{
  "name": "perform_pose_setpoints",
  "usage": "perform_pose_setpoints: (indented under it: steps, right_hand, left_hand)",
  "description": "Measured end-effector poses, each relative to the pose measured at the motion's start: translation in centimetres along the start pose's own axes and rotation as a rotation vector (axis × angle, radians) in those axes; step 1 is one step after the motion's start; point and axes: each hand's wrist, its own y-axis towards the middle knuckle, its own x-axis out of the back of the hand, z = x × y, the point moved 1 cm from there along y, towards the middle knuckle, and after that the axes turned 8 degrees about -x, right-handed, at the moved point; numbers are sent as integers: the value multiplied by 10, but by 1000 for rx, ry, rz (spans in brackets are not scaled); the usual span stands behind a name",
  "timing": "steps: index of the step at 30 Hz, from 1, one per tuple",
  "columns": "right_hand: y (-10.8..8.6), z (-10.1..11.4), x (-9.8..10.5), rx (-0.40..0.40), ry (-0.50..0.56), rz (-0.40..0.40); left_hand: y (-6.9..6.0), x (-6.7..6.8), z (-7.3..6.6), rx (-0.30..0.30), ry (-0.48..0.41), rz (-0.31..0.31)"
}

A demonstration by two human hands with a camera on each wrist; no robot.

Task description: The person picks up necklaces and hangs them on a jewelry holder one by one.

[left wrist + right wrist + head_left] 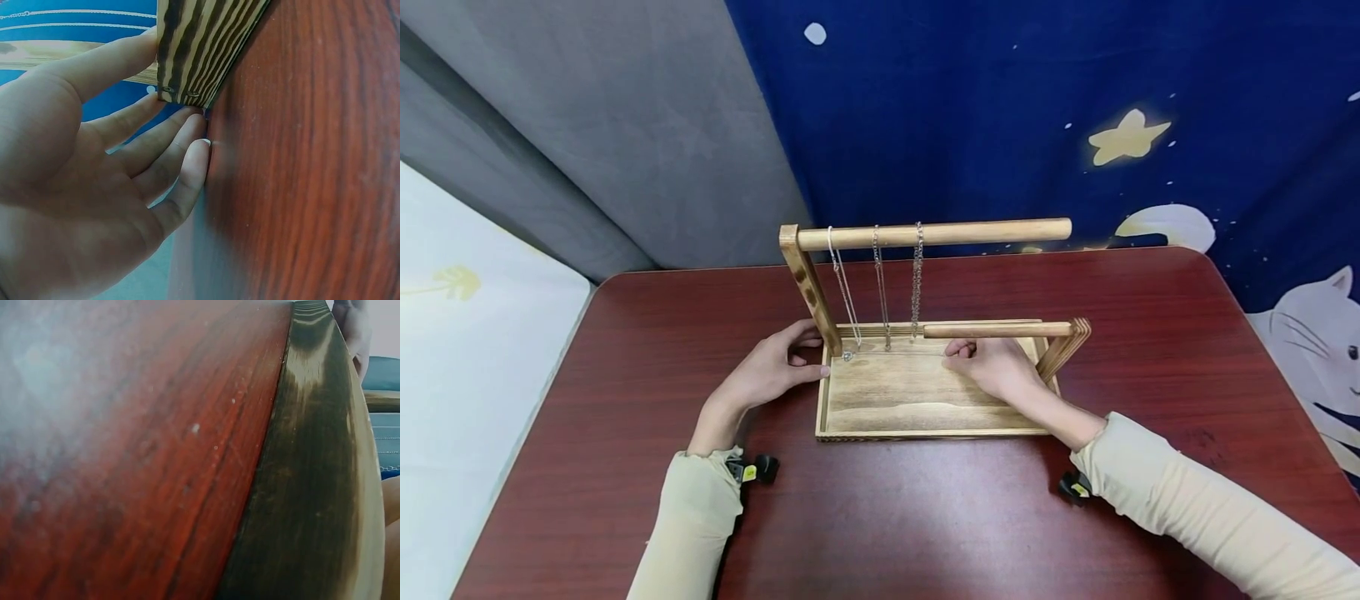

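A wooden jewelry stand has a shallow tray (895, 432), a long upper bar (985, 233) on the left post and a lower bar (1000, 331) on the right post. Three necklaces hang from the upper bar, among them a silver necklace (917, 283). Inside the tray, a thin necklace (910, 354) stretches from a small pendant (847, 356) to my right hand (996, 367), which pinches its end. My left hand (767, 362) touches the tray's left side by the post, thumb in front and relaxed fingers behind. The right wrist view hides the pinch.
The stand rests on a dark red wooden table (910, 517). Behind the table hang a grey curtain (647, 125) and a blue curtain (955, 108) with stars. A white cloth (460, 358) borders the left edge.
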Motion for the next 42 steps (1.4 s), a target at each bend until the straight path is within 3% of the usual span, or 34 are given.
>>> perform_pose_setpoints:
  steps: [9,16,24,29,42]
  right_hand:
    - [3,1,1,-95,-79,19]
    - [4,4,0,-111,-105,21]
    - [4,3,2,-13,-174,63]
    - [0,2,4,70,-151,40]
    - [-10,-1,5,141,-1,-23]
  left_hand:
    - [1,-1,2,-8,-23,12]
    - [0,1,3,-2,-11,-3]
    - [1,-1,3,-14,-31,5]
    - [-1,-1,1,-6,-55,7]
    - [0,-2,3,-3,-100,23]
